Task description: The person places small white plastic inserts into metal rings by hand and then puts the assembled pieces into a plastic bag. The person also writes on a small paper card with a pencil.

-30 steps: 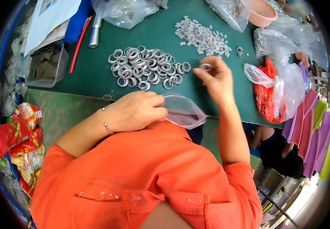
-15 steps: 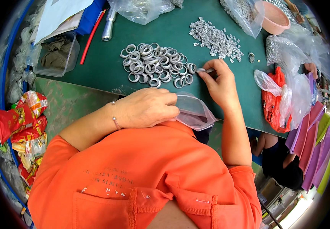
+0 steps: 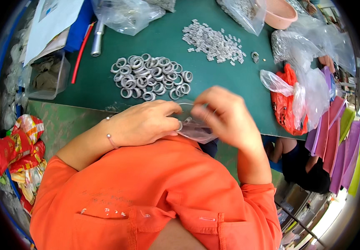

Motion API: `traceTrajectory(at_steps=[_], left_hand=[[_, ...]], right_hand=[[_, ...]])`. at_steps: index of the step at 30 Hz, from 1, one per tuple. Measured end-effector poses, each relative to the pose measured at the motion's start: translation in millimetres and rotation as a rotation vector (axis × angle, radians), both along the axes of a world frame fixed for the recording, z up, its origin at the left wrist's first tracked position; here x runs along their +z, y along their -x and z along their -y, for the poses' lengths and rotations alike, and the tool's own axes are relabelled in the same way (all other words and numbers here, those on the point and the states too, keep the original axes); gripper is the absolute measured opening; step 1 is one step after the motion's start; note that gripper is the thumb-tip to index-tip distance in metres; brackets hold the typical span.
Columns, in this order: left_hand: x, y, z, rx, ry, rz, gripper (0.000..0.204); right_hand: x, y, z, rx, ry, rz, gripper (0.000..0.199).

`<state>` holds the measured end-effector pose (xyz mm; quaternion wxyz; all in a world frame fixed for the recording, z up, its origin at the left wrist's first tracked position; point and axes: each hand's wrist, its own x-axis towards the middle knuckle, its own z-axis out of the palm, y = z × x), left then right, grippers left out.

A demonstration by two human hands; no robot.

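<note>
My left hand (image 3: 146, 121) is closed on the rim of a clear plastic bag (image 3: 198, 132) at the table's near edge. Inside the bag, by my left fingertips, a grey metal ring (image 3: 180, 125) shows. My right hand (image 3: 226, 116) hovers over the bag's mouth, fingers bent and smeared by motion; whether it holds anything is not visible. Just beyond my left hand lies a heap of grey rings (image 3: 151, 77). Farther right on the table spreads a pile of small silvery metal pieces (image 3: 213, 41).
A red pencil (image 3: 82, 54) and a metal tube (image 3: 97, 39) lie left, near a clear plastic tub (image 3: 59, 85). To the right are a red plastic bag (image 3: 286, 102), a pink bowl (image 3: 282, 16) and clear bags of metal parts (image 3: 286, 48). Another person (image 3: 305, 166) is at lower right.
My right hand has moved from the edge of the ring heap, where it pinched rings, back to the bag's mouth. A ring now shows in the bag. The view has shifted slightly.
</note>
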<state>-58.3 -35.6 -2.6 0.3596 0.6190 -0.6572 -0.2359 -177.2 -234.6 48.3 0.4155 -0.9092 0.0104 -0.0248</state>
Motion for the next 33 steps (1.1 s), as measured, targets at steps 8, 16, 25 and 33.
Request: traceTrajectory(at_steps=[8, 16, 25, 33], left_hand=[[-23, 0, -1, 0.007, 0.031, -0.093, 0.015], [-37, 2, 1, 0.104, 0.160, -0.057, 0.014], [-40, -2, 3, 0.102, 0.189, -0.076, 0.018], [-38, 0, 5, 0.124, 0.177, -0.126, 0.016]], right_hand=[[-87, -22, 151, -0.684, 0.591, 0.233, 0.025], [-97, -23, 193, -0.747, 0.558, 0.175, 0.013], [-56, -15, 190, -0.869, -1.194, 0.221, 0.018], [-47, -12, 182, -0.821, -1.231, 0.219, 0.017]])
